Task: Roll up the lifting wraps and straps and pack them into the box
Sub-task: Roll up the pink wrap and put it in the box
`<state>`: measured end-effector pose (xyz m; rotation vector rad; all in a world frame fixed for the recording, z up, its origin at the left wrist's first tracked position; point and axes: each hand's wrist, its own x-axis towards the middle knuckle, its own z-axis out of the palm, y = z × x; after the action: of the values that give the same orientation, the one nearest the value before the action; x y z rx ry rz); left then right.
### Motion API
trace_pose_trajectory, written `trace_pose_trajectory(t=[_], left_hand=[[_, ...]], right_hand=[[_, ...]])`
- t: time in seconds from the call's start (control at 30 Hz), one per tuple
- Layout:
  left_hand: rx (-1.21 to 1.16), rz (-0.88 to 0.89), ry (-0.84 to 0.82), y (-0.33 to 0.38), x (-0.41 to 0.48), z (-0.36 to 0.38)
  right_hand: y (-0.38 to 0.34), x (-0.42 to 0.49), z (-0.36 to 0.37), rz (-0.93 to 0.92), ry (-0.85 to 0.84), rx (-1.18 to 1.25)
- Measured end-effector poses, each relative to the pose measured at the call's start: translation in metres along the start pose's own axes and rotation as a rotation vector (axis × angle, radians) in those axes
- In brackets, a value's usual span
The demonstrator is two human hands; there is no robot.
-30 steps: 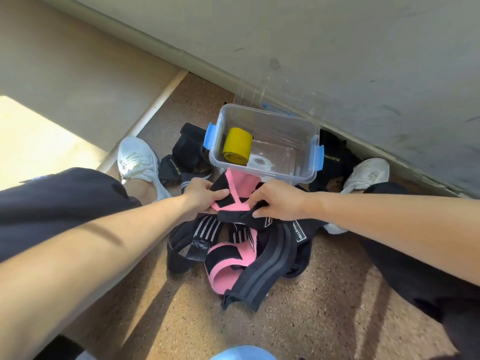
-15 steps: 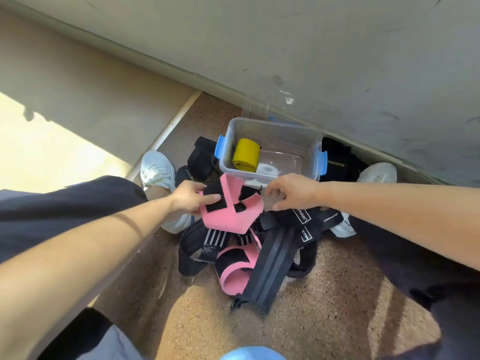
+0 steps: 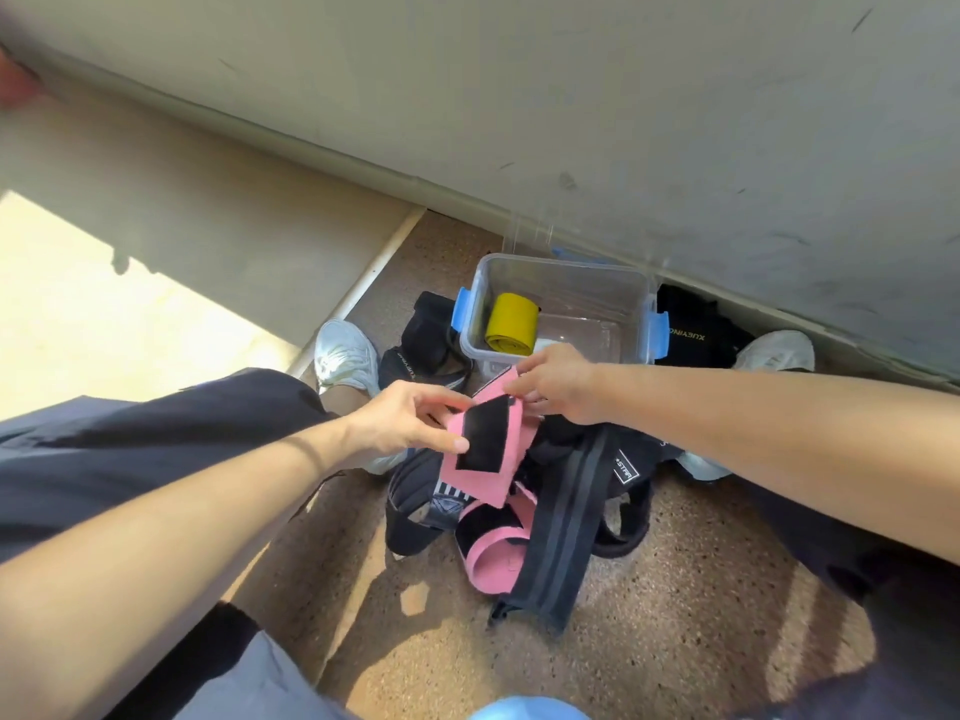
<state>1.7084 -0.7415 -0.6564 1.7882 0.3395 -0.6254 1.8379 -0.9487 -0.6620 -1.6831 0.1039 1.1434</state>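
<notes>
Before the clear box (image 3: 631, 324), both hands, left (image 3: 402, 423) and right (image 3: 558, 384), pinch the pink wrap (image 3: 511, 459).

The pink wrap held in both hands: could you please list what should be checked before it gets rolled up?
1. Grip: the left hand pinches the pink wrap at its left edge and the right hand pinches its top corner: ok.
2. Wrap spread flat, black hook-and-loop patch facing up: ok.
3. Lower end free of the black straps piled beneath it: cannot tell, as it lies over them.
4. Clear box open: ok.
5. Room in the box beside the yellow roll: ok.
</notes>
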Motion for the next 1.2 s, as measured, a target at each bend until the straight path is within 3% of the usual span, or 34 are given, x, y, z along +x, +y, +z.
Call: trace_pose_trajectory(t=[0.1, 0.23, 0.37, 0.47, 0.57, 0.8, 1.07, 1.2], left_hand=[[-0.015, -0.064, -0.033, -0.001, 0.004, 0.002], [0.048, -0.085, 0.236, -0.006, 0.019, 0.003], [0.188, -0.033, 0.079, 0.005, 0.033, 0.009], [0.156, -0.051, -0.078, 0.015, 0.039, 0.025], [0.190, -0.076, -0.100, 0.014, 0.048, 0.034], [0.170, 0.047, 0.147, 0.016, 0.052, 0.022], [0.089, 0.176, 0.245, 0.035, 0.045, 0.021], [0.084, 0.171, 0.300, 0.028, 0.042, 0.019]], right_hand=[[0.003, -0.001, -0.015, 0.042, -0.142, -0.156], [0.005, -0.002, -0.039, 0.041, -0.323, -0.448], [-0.003, -0.002, -0.056, 0.022, -0.420, -0.579], [-0.013, -0.001, -0.069, -0.005, -0.467, -0.639], [-0.020, -0.001, -0.078, -0.036, -0.403, -0.722], [-0.024, 0.000, -0.074, -0.105, -0.265, -0.940], [-0.031, -0.009, -0.034, -0.396, -0.193, -0.872], [-0.034, -0.019, -0.043, -0.324, -0.205, -1.051]])
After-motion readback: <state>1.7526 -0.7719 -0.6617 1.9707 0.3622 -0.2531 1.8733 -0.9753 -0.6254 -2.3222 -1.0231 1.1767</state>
